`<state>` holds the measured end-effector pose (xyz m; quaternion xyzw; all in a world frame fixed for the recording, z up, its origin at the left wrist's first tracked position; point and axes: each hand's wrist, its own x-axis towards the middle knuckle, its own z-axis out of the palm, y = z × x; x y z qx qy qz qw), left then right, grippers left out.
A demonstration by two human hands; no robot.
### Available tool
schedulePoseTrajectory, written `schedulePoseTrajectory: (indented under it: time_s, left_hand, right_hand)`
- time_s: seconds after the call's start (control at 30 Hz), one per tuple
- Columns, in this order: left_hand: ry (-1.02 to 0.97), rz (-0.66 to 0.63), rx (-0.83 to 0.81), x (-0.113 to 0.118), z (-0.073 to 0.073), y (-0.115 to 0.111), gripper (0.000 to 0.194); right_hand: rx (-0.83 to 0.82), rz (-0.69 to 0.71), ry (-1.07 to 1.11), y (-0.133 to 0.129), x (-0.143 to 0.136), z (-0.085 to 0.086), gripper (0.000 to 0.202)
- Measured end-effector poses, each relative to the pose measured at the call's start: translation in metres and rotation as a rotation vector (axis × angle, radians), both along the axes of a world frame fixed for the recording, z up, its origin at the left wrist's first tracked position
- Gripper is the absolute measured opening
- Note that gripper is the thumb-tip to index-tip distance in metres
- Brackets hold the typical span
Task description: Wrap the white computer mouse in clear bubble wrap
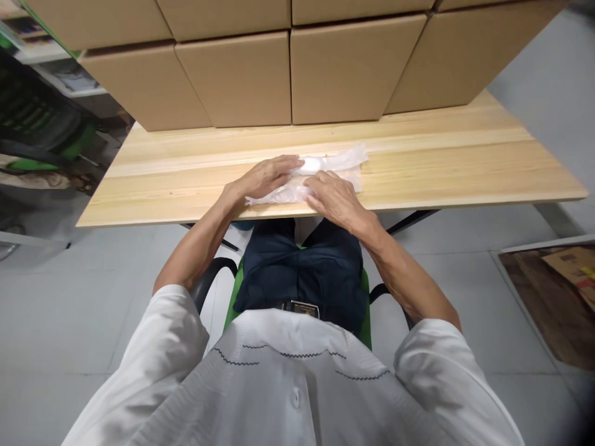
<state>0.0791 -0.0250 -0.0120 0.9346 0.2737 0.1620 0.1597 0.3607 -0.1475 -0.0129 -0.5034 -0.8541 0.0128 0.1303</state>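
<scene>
A thin, translucent white wrapping sheet (pixel 349 162) lies crumpled near the front of the wooden table, between my hands. Partly on it is a smooth, rounded white object (pixel 311 165) whose kind I cannot make out. My left hand (pixel 266 177) rests over the left side of the sheet, fingers stretched out flat, the tips at the white object's left end. On the near right side, my right hand (pixel 335 197) has its fingers bent and closed on the sheet. Its fingertips partly cover the sheet's middle.
Cardboard boxes (pixel 235 80) are stacked in rows along the back of the table (pixel 441 155). The table's front edge runs just above my lap. A green and black chair (pixel 51 118) stands at the left, and a brown panel (pixel 548 303) is on the floor at the right.
</scene>
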Motion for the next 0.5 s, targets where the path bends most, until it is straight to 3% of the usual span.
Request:
schedulePoseTrajectory:
  time_s: [0.1,0.27,0.5]
  left_hand:
    - [-0.041,0.044,0.036,-0.001,-0.012,-0.002,0.059]
    - [-0.054,0.127,0.075,0.002,-0.015,-0.005,0.061]
    - [-0.037,0.149,0.072,0.004,-0.019,-0.003,0.059]
  right_hand:
    - [0.098,0.034,-0.013,-0.007,0.002,-0.008,0.033]
    - [0.265,0.199,-0.020,-0.028,0.006,-0.020,0.040]
    - [0.286,0.240,0.041,-0.049,0.016,-0.030,0.041]
